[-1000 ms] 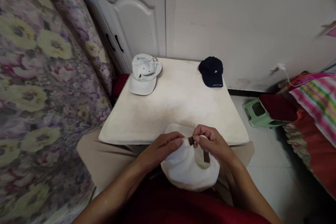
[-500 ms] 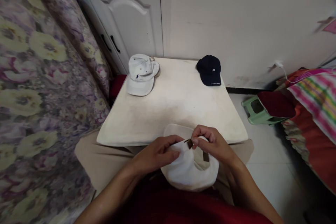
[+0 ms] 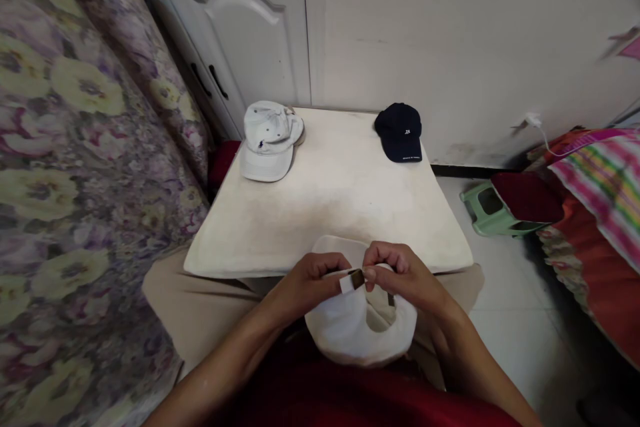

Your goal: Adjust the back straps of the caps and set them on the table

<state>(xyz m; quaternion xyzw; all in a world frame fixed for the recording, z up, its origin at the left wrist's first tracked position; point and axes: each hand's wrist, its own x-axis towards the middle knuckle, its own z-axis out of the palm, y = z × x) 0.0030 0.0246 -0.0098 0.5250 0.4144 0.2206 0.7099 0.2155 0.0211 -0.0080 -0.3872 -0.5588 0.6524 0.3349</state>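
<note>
left grip (image 3: 311,280) and right grip (image 3: 406,275) pinch the white cap (image 3: 343,325), partly hiding its brim (image 3: 338,247).

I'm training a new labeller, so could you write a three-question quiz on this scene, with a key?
1. True or false: the navy cap lies near the far right corner of the table.
2. What do the left hand and right hand both hold? A) the navy cap; B) the white cap; C) the floral curtain.
3. Fill in: the green stool has a ____ top.

Key: 1 true; 2 B; 3 dark red.
</note>
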